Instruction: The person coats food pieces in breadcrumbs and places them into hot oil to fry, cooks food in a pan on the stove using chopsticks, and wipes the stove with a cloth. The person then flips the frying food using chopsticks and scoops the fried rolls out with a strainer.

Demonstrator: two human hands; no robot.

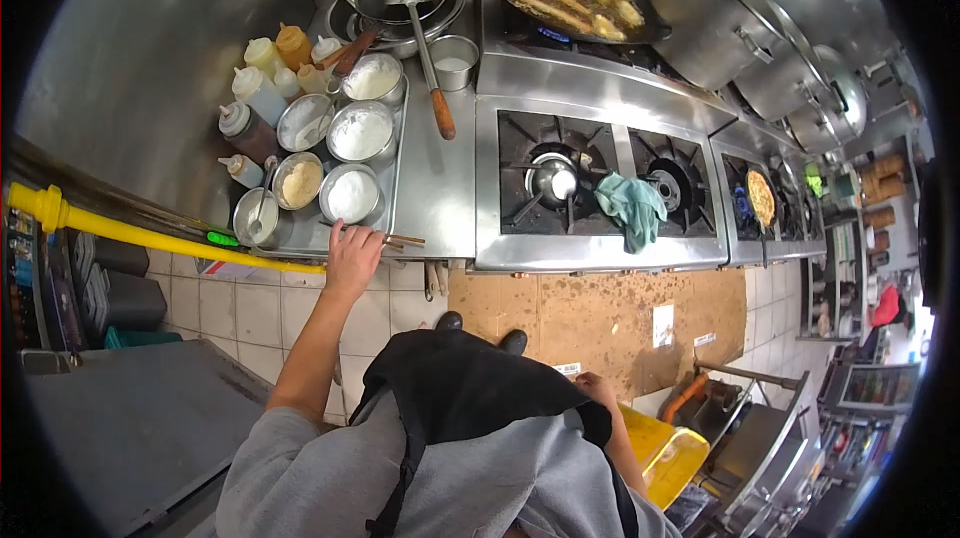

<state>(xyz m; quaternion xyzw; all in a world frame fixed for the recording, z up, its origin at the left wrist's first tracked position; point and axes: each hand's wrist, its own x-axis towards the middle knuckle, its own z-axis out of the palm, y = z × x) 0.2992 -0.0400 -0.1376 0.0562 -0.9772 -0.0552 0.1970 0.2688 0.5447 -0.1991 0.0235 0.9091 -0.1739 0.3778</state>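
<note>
At the front of the counter, logged left hand, with fingers slightly spread over thin sticks; could not tell whether pinching. Just beyond, logged bowl of white powder on tray. Beside black apron, logged right hand; could not tell its finger state.

the hands are bare, the short-sleeved shirt grey, the apron and its strap black, the shoes dark.

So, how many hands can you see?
2: the left hand is at the front edge of the counter, by thin sticks; the right hand is beside the apron.
</note>
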